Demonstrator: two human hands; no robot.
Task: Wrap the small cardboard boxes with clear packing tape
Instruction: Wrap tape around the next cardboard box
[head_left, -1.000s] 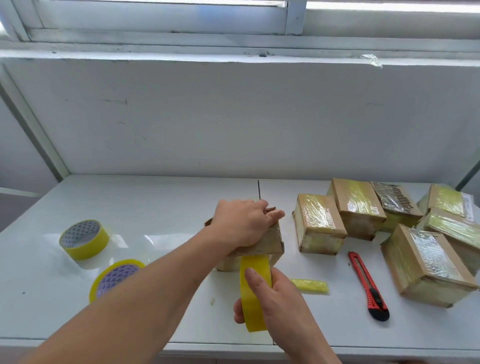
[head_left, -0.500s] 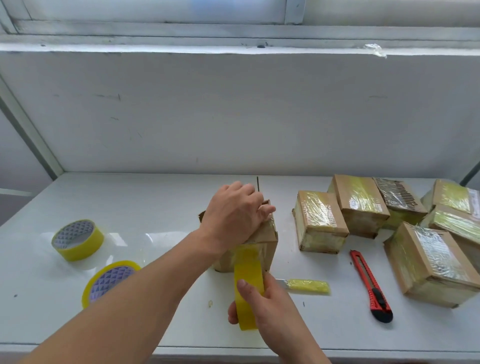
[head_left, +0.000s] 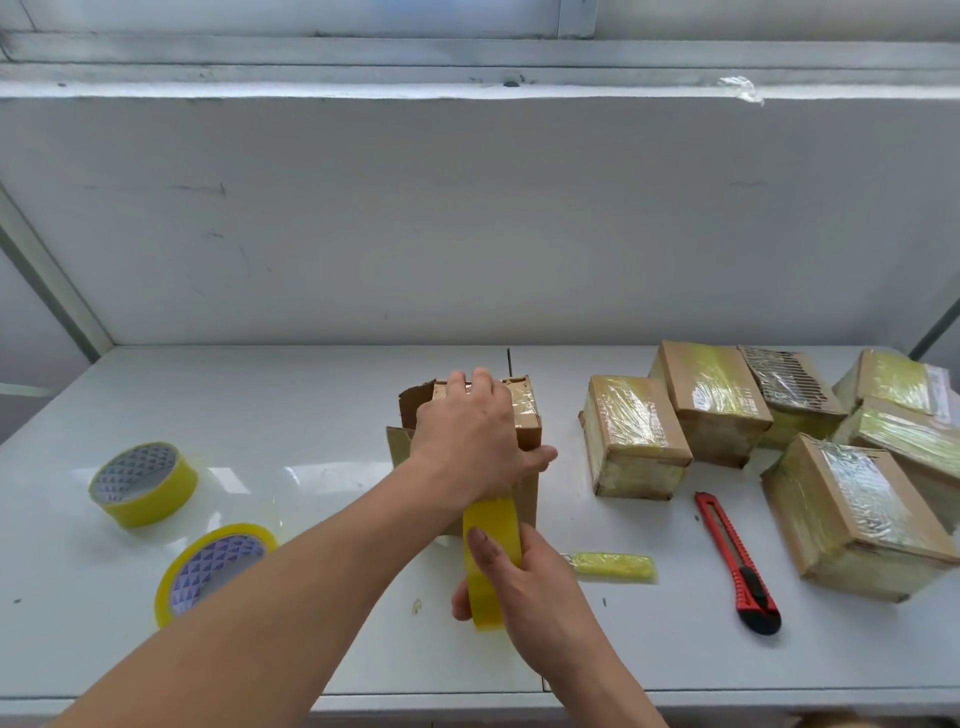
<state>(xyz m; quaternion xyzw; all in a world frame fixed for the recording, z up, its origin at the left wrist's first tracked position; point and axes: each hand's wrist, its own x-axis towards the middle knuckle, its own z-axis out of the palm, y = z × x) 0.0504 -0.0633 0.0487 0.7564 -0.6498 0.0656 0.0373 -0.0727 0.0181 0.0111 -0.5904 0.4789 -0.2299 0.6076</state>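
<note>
Your left hand lies spread on the cardboard box mid-table, thumb hooked round its right edge. Your right hand has its fingers curled round the tape roll just near of it.

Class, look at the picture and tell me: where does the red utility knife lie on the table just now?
In the head view the red utility knife lies on the right of the white table, untouched, between the small yellow tape scrap and the nearest wrapped box.
</note>
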